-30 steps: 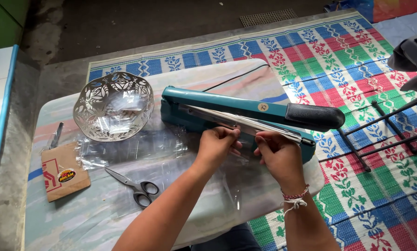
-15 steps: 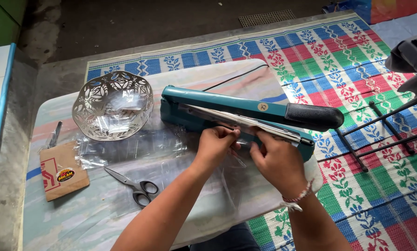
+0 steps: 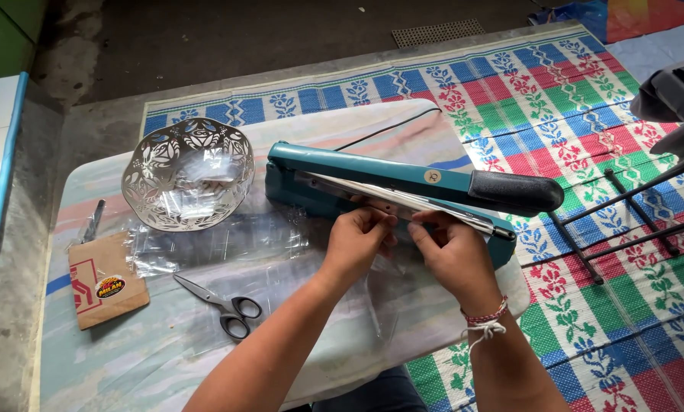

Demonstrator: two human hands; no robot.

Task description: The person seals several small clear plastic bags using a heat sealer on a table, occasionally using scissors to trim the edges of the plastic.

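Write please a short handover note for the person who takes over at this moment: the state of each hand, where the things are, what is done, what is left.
Left hand and right hand: both pinch a clear plastic bag at the sealing bar of the teal impulse heat sealer.
Sealer arm is raised, black handle untouched.
Done: bag edge laid under the arm. Left: the arm is not yet pressed down.
Nearby: silver cut-out metal bowl, grey-handled scissors, brown paper packet.
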